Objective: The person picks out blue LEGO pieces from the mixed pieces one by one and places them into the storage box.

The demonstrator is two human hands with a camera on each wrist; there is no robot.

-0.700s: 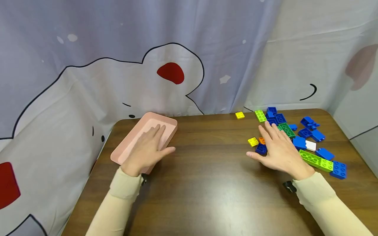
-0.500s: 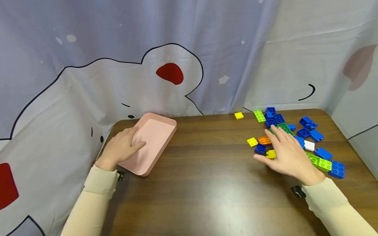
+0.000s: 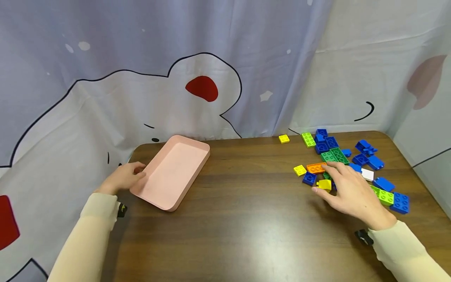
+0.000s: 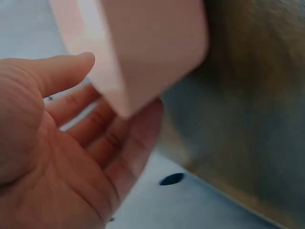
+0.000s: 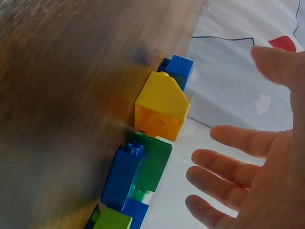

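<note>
My left hand (image 3: 121, 178) is at the near left edge of a shallow pink tray (image 3: 176, 166), its fingers loosely bent. In the left wrist view, the thumb (image 4: 71, 71) lies in front of the tray's corner and the other fingers reach behind it; a firm grip is not visible. Over the toy building bricks on the right, my right hand (image 3: 352, 196) hovers with spread fingers and holds nothing. Just left of it lie a yellow sloped brick (image 3: 324, 185), an orange brick (image 3: 316, 168) and a dark blue brick (image 3: 309, 179). The hand hides some bricks beneath it.
Green bricks (image 3: 338, 156), a white brick (image 3: 367, 174), lime bricks (image 3: 386, 197) and several blue ones spread across the right side of the wooden table (image 3: 225, 235). A yellow brick (image 3: 284, 138) lies near the back edge. A patterned curtain (image 3: 246, 58) hangs behind.
My left hand has moved left and toward me, from above the tray to its left edge. My right hand has shifted slightly right and nearer, uncovering the orange and yellow bricks. The tray stays put.
</note>
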